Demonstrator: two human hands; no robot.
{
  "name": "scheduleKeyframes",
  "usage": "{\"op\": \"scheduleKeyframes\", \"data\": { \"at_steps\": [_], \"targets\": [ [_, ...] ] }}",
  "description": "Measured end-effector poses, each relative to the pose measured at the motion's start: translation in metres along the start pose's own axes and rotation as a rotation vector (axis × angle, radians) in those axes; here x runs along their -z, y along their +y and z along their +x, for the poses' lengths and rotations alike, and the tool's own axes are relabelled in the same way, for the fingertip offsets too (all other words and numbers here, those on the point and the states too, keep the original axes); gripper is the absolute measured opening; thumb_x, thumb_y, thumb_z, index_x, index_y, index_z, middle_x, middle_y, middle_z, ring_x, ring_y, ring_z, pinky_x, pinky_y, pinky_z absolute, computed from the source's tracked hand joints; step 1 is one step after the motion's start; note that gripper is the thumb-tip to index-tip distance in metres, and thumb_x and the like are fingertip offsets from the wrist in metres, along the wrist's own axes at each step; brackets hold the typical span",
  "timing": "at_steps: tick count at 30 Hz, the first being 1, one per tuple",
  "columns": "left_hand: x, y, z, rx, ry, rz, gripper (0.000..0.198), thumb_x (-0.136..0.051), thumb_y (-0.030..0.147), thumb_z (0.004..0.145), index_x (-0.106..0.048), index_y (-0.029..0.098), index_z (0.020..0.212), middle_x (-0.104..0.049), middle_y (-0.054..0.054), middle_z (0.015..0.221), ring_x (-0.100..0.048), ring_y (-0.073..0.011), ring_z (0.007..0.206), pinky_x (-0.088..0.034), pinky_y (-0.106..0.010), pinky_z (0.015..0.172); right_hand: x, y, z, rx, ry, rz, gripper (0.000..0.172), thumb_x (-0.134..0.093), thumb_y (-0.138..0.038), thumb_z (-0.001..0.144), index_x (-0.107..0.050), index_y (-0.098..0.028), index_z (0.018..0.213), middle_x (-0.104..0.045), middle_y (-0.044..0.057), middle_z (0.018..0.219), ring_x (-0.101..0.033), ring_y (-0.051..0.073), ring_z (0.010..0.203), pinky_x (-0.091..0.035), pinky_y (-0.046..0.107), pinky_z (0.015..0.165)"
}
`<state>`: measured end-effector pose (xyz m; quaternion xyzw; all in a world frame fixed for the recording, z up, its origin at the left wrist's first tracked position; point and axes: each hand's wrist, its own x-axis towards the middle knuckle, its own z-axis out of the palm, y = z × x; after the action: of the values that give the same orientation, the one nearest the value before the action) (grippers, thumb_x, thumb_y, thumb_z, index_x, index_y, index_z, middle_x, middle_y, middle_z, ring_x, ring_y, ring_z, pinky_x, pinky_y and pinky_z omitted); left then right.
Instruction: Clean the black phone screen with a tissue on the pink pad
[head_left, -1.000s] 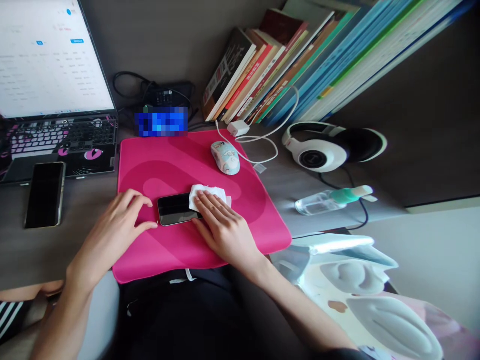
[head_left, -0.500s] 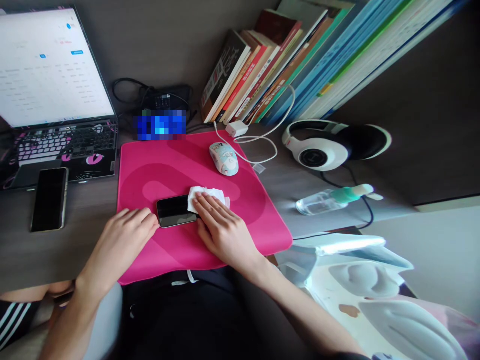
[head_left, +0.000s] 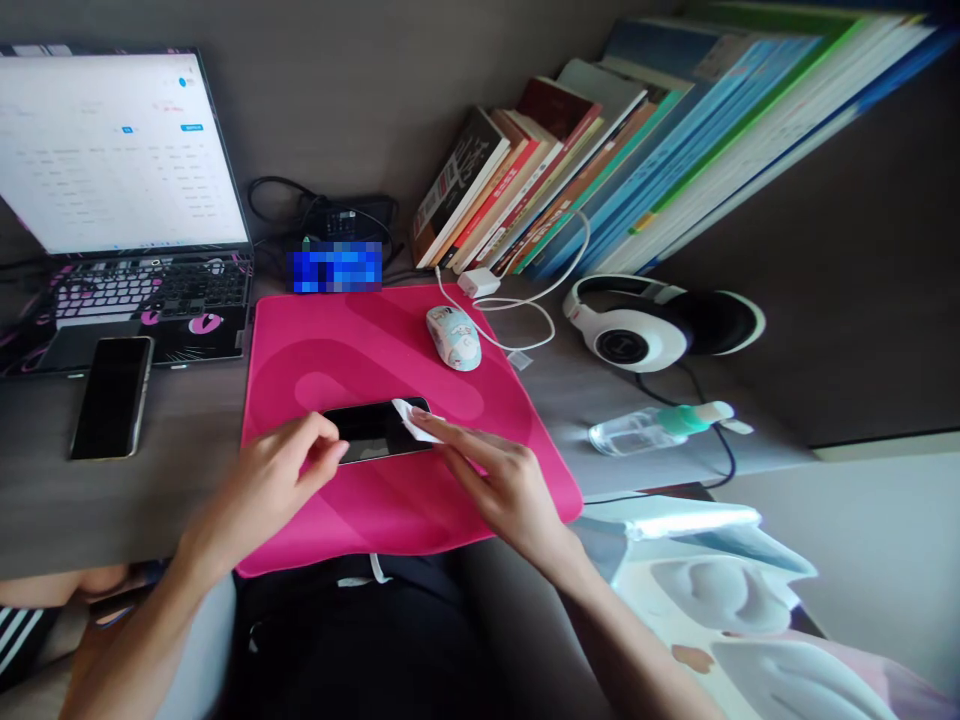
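A black smartphone lies face up on the pink desk mat, its screen dark and reflective. At its left end, the thumb and curled fingers of my left hand hold the edge. My right hand is closed on a folded white tissue, which rests against the right part of the screen. Part of the tissue is hidden by the fingers.
Behind the phone sits a patterned mouse. A laptop and a second phone are on the left. Leaning books, a white charger, headphones and a clear spray bottle occupy the right.
My right hand has gone from lying flat over the tissue to pinching it, its wrist shifted right. The left fingers now curl over the phone's left end. The whole view has shifted slightly.
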<state>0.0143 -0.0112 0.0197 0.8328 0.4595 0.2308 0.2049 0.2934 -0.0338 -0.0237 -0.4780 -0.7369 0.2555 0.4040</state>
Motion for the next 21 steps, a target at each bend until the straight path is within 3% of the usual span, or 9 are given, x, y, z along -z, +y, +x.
{"op": "scheduleKeyframes", "data": {
  "at_steps": [3, 5, 12, 17, 21],
  "targets": [
    [-0.012, 0.01, -0.002, -0.164, 0.077, -0.065, 0.006, -0.06, 0.028, 0.108, -0.061, 0.025, 0.103, -0.071, 0.001, 0.098, -0.071, -0.0137, 0.089, -0.054, -0.028, 0.083, -0.013, -0.02, -0.002, -0.271, 0.045, 0.367, 0.029, -0.061, -0.04, 0.106, -0.08, -0.029, 0.125, -0.084, 0.003, 0.114, -0.081, 0.026, 0.101, -0.065, 0.035, 0.083],
    [-0.018, 0.015, -0.003, -0.242, 0.154, -0.038, 0.003, -0.063, 0.026, 0.106, -0.064, 0.025, 0.103, -0.071, 0.001, 0.099, -0.071, -0.0146, 0.094, -0.055, -0.029, 0.089, -0.024, -0.031, -0.002, -0.37, -0.039, 0.572, 0.035, -0.063, -0.05, 0.103, -0.081, -0.026, 0.122, -0.084, 0.004, 0.104, -0.079, 0.024, 0.09, -0.063, 0.033, 0.074],
    [-0.026, 0.019, -0.003, -0.237, 0.333, 0.138, 0.006, -0.07, 0.021, 0.101, -0.071, 0.027, 0.102, -0.068, -0.002, 0.104, -0.066, -0.0183, 0.094, -0.055, -0.036, 0.087, -0.045, -0.033, -0.001, -0.43, -0.116, 0.928, 0.038, -0.069, -0.055, 0.098, -0.079, -0.025, 0.119, -0.081, 0.007, 0.115, -0.075, 0.028, 0.107, -0.06, 0.042, 0.095],
    [-0.029, 0.015, 0.0, -0.186, 0.338, 0.043, 0.014, -0.075, 0.024, 0.098, -0.064, 0.026, 0.106, -0.068, -0.003, 0.11, -0.069, -0.0212, 0.104, -0.056, -0.041, 0.093, -0.046, -0.03, 0.001, -0.495, -0.11, 1.01, 0.052, -0.058, -0.062, 0.099, -0.081, -0.016, 0.107, -0.082, 0.012, 0.098, -0.077, 0.03, 0.095, -0.063, 0.041, 0.079],
    [-0.029, 0.013, 0.001, -0.124, 0.281, -0.105, 0.023, -0.075, 0.02, 0.096, -0.06, 0.027, 0.112, -0.07, -0.003, 0.109, -0.07, -0.0216, 0.106, -0.057, -0.039, 0.093, -0.045, -0.026, 0.0, -0.503, -0.134, 0.985, 0.045, -0.067, -0.059, 0.093, -0.083, -0.018, 0.106, -0.083, 0.01, 0.098, -0.077, 0.03, 0.094, -0.062, 0.042, 0.081]
  ]
}}
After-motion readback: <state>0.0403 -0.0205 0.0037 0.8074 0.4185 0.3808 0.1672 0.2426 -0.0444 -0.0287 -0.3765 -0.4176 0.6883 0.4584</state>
